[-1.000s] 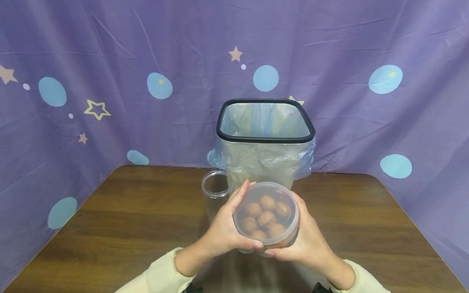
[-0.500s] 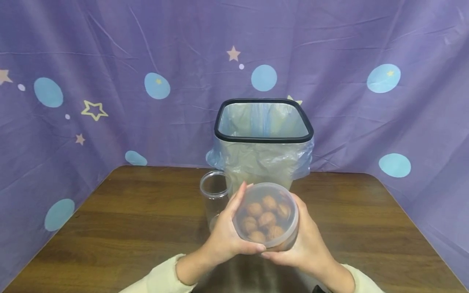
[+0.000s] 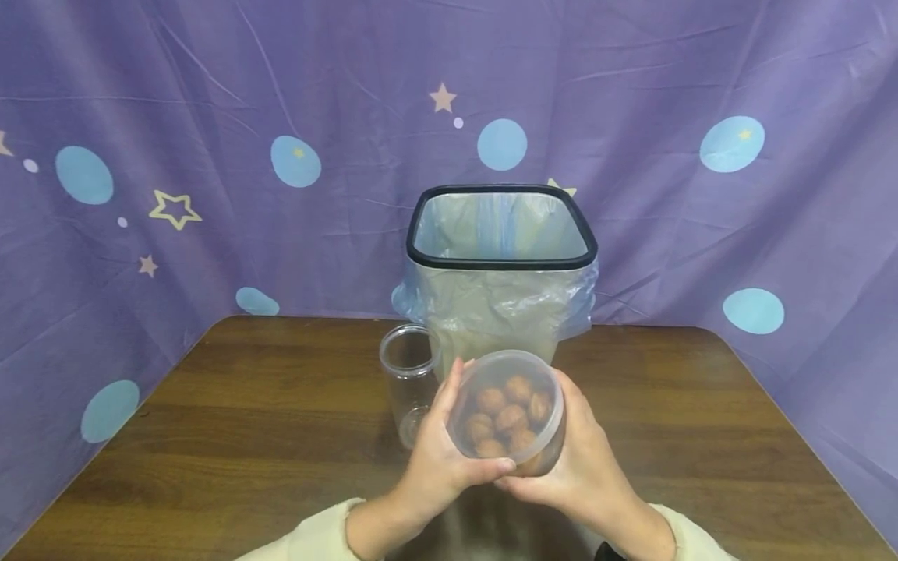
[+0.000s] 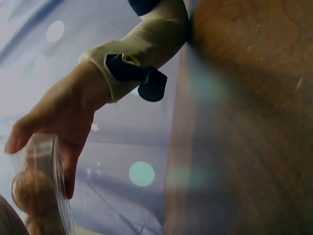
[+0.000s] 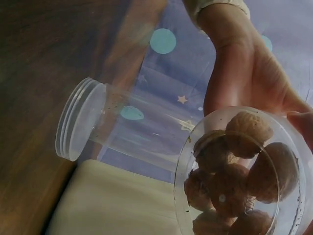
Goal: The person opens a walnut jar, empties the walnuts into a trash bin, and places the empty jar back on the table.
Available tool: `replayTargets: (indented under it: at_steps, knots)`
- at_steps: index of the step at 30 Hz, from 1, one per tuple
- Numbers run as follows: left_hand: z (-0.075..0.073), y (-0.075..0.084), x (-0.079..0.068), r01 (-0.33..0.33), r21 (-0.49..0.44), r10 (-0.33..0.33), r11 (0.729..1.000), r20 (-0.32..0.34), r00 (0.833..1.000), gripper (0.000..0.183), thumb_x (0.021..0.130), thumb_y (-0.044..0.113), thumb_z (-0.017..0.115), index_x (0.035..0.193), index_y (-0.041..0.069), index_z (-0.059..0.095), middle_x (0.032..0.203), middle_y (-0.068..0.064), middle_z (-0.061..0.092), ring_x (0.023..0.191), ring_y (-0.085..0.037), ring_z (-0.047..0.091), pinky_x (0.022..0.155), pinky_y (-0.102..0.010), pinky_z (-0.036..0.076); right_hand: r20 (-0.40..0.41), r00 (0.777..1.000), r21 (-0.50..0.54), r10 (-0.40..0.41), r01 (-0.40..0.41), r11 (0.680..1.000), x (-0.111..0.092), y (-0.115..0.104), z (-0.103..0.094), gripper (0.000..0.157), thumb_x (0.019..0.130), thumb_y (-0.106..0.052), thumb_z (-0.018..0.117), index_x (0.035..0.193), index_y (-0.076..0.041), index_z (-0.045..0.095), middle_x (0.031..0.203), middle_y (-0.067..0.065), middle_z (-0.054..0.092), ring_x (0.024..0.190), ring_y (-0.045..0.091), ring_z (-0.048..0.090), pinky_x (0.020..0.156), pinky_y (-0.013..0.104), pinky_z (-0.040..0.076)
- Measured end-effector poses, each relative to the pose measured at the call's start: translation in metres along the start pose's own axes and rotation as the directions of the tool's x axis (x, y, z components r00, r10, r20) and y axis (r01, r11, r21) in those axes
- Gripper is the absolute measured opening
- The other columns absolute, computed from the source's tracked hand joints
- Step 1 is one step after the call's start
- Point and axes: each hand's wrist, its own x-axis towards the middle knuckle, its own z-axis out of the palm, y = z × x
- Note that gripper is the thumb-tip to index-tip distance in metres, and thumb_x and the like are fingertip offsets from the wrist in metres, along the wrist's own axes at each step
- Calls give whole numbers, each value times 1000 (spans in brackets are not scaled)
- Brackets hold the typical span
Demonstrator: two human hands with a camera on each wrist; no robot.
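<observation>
Holding a clear plastic tub (image 3: 547,458) between both palms, the person I am watching appears to have it raised above the wooden table (image 3: 281,425); the left hand (image 3: 442,463) grasps its left side, thumb laid along the near edge of the frosted lid (image 3: 500,369); the right hand (image 3: 588,461) grips the opposite side, its thumb just under the left thumb, its other fingers largely hidden behind the wall. Handling, as I judge it: the tub should be fairly stiff, smooth and somewhat slippery; the walnuts (image 3: 510,419) inside probably give it moderate weight, and being round and apparently loose, may roll and shift the balance when it tilts; their shells look hard, whereas the thin plastic might flex or crack under a hard squeeze; take hold at opposite side walls below the lid's rim, where the palms bear now; the lid looks seated, though I cannot tell whether it screws or snaps on. Position: the tub lies directly between the hands, touching both, its lid angled up toward the person; a clear jar (image 3: 408,389) stands beyond the left hand, near the bag-lined bin (image 3: 501,265) behind the tub.
</observation>
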Motion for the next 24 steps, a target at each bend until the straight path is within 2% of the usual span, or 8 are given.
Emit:
replayTargets:
  at_steps: [3,6,10,14,18,20,22,24]
  knots:
    - [2,2,-3,45,35,-44,998,-30,999,120,59,10,86,150,0,8,152,-10,27,138,-23,29,110,-17,20,-4,1000,-39,-12,12,999,1,1,1,119,45,-33,93,144,-15,31,131,4,49,114,19,49,95,24,39]
    - [3,6,-3,67,38,-67,997,-10,998,124,59,18,88,151,3,6,153,-5,24,140,-20,24,110,-16,17,-7,1000,-87,-25,24,996,2,-1,-3,119,43,-33,93,143,-13,32,131,4,49,115,19,48,93,29,41]
    - [1,10,-1,22,17,-23,1000,81,996,127,62,43,86,152,7,3,156,-5,18,142,-21,18,111,-16,16,-4,999,-111,-52,52,992,5,-4,-16,120,42,-37,94,143,-14,34,133,4,49,116,20,47,92,27,40]
    - [-8,8,8,-43,-50,52,998,196,979,124,65,59,75,151,5,3,156,-13,14,142,-28,19,110,-18,22,37,997,-63,-63,65,996,13,1,-29,121,43,-40,94,144,-15,32,134,3,49,114,19,49,92,21,39]
    - [-22,1,21,-90,-158,134,983,296,946,120,69,55,74,149,-2,6,154,-22,16,141,-21,23,111,-22,25,124,992,-9,-7,8,1000,20,11,-41,120,43,-35,95,144,-19,31,133,3,50,110,16,51,90,21,41]
    - [-28,-3,26,-116,-197,179,974,342,922,118,71,53,74,149,-4,6,153,-25,16,141,-16,22,112,-24,22,179,984,26,7,-12,1000,22,15,-45,118,44,-33,95,143,-20,32,132,2,50,110,14,51,90,21,41]
    - [-32,-7,30,-136,-228,219,964,394,893,117,71,51,74,149,-4,5,152,-28,16,140,-16,25,112,-26,24,244,970,91,-21,-2,996,23,18,-47,117,46,-30,94,144,-19,32,133,3,50,112,14,50,92,21,40]
    - [-36,-10,33,-147,-246,247,958,450,858,118,71,53,73,149,-4,4,152,-27,15,140,-19,26,112,-28,24,305,949,198,-76,14,980,24,21,-47,113,48,-27,93,143,-15,33,134,5,49,115,14,49,96,20,38]
